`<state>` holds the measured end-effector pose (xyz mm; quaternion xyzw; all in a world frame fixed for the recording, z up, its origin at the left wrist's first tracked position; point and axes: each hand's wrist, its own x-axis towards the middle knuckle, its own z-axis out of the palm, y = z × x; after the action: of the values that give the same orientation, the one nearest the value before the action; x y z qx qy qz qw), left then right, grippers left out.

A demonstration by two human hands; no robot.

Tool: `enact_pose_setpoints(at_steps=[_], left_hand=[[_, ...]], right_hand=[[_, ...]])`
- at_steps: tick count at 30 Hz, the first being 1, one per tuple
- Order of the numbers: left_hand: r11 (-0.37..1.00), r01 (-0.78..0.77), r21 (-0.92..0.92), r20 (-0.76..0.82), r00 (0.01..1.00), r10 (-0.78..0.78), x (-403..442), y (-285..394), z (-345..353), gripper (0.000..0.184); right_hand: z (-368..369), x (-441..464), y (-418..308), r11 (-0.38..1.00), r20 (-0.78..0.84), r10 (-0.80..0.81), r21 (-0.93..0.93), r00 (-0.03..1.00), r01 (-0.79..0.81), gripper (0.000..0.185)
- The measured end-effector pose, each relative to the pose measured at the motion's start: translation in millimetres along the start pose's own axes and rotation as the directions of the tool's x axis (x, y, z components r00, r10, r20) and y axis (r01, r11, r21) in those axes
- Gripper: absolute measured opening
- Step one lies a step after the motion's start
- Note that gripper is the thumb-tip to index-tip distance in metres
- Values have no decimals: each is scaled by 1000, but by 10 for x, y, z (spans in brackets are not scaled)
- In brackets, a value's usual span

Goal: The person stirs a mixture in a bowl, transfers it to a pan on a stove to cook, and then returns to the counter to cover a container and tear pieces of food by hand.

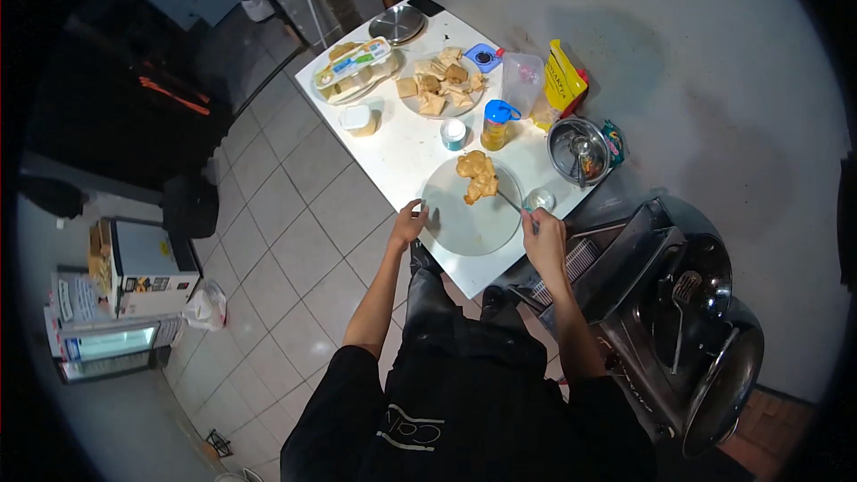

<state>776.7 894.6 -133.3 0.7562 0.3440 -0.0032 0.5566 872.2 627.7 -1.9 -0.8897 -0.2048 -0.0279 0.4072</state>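
Note:
A large round glass plate (455, 232) lies at the near end of the white table. My right hand (544, 236), at the plate's right side, is closed around the handle of a utensil that reaches over the plate. Lumpy orange-brown food (478, 177) is at the utensil's far end, toward the plate's back edge; whether it rests on the plate is unclear. My left hand (411, 221) is at the plate's left rim, fingers apart, holding nothing. A small clear bowl (539, 200) stands just beyond my right hand.
Behind the plate stand a blue-lidded bottle (496, 125), a small jar (453, 134) and a plate of pastry pieces (439, 85). A metal bowl (578, 151) is at the right edge. An egg carton (357, 70) lies back left. Pans (725, 384) sit lower right.

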Motion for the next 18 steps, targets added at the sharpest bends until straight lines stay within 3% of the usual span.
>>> enact_pose_setpoints(at_steps=[2,3,6,8,11,12,14,16,18], left_hand=[[1000,-20,7,140,990,19,308,66,-163,45],[999,-46,-16,160,986,48,444,67,-233,41],[994,-62,-95,243,966,84,840,97,-484,38],[999,-18,-37,277,961,28,1014,132,-632,36],[997,-12,-79,399,916,42,1275,23,-842,37],[999,5,-44,457,889,16,1345,33,-901,38],[1000,15,-8,518,856,-8,1506,96,-995,40],[995,-38,-94,534,841,83,1565,119,-1067,42],[995,-21,-99,544,836,72,1555,198,-1138,43]], right_hand=[[203,138,-119,1000,-13,20,11,1000,-19,27],[206,234,-324,991,63,133,-24,989,-132,25],[535,480,-527,985,43,171,14,984,-172,25],[761,634,-565,964,72,266,-26,961,-264,26],[1125,918,-524,1000,-79,23,-5,997,-23,27],[1228,990,-517,999,-71,37,-8,997,-38,27],[1413,1179,-492,959,-9,255,130,967,-252,24],[1538,1377,-516,978,-68,201,68,977,-197,22],[1680,1515,-424,983,-141,181,33,973,-178,21]])
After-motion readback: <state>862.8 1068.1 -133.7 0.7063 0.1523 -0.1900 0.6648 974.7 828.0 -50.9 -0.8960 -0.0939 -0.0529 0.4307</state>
